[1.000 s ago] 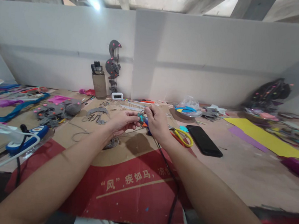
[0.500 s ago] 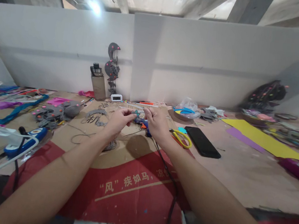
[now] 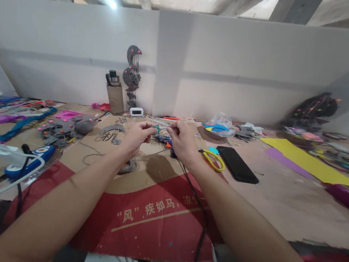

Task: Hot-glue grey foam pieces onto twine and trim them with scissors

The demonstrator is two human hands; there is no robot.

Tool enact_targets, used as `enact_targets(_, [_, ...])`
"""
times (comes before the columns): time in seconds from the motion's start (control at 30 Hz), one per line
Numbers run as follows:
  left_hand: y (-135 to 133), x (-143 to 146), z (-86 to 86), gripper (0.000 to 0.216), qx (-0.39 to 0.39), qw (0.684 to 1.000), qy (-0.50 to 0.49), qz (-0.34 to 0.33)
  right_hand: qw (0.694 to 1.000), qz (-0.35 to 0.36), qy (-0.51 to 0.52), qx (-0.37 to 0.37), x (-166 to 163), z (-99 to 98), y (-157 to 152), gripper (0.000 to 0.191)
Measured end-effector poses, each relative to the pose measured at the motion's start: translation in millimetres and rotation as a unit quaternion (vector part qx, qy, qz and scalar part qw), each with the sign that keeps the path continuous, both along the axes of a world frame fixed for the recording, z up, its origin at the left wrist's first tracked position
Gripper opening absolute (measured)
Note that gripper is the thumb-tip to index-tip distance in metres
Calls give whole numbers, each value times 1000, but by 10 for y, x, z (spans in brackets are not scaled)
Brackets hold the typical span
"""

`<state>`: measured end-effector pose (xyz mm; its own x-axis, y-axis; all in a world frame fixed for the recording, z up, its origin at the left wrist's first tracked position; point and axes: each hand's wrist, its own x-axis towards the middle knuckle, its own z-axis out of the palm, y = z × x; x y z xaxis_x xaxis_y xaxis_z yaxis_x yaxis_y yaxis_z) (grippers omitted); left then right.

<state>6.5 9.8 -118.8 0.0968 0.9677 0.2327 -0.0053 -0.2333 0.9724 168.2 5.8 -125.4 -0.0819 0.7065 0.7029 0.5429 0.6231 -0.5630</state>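
Over the cardboard sheet (image 3: pixel 139 239), my left hand (image 3: pixel 137 137) pinches a small teal piece (image 3: pixel 157 128) between thumb and fingertips. Just to its right, my right hand (image 3: pixel 183 142) has thumb and fingers pressed together; whatever they hold, if anything, is too small to make out. Between and behind the hands lies a small blue patterned thing (image 3: pixel 164 139). A dark blue object (image 3: pixel 173 152) with a black cord (image 3: pixel 197 199) is partly hidden under my right hand. Loops of grey cord (image 3: pixel 128 167) lie below my left hand.
Yellow-handled scissors or pliers (image 3: pixel 216 162) and a black phone (image 3: pixel 237 165) lie to the right. A bottle (image 3: pixel 115 96) and small white clock (image 3: pixel 136 111) stand by the wall. At left are a blue-and-white power strip (image 3: pixel 31 162) and grey pieces with pink dots (image 3: pixel 66 129).
My hands have risen slightly and the fingertips have drawn apart, the teal piece staying in my left hand. My right fingers now show a clearer pinch. The view has shifted slightly.
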Motion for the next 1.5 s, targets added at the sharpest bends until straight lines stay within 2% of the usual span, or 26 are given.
enact_targets(0.2, [-69,45,9,19,-11,999,44,-4,998,-35,-58,-18,-20,49,-61,26])
enact_targets(0.37, [-97,83,5,19,-26,997,42,-51,991,-71,-107,-29,-29,83,-95,32])
enact_targets(0.73, [-121,141,-18,10,12,988,89,-124,981,-106,-160,-33,-19,78,-87,41])
enact_targets(0.97, [-188,152,29,6,30,982,156,-104,978,-100,-179,-19,-20,59,-78,44])
enact_targets(1.1, [-209,155,44,9,40,982,170,-76,979,-91,-182,-19,-11,59,-70,43])
enact_targets(1.23, [-181,141,26,9,28,988,148,-36,987,-52,-149,-23,14,83,-67,41])
enact_targets(1.37, [-147,113,31,12,-2,993,117,-10,996,-18,-93,1,44,98,-56,19])
enact_targets(1.5, [-114,78,35,16,-27,996,83,-2,995,12,-94,23,57,93,-40,7])
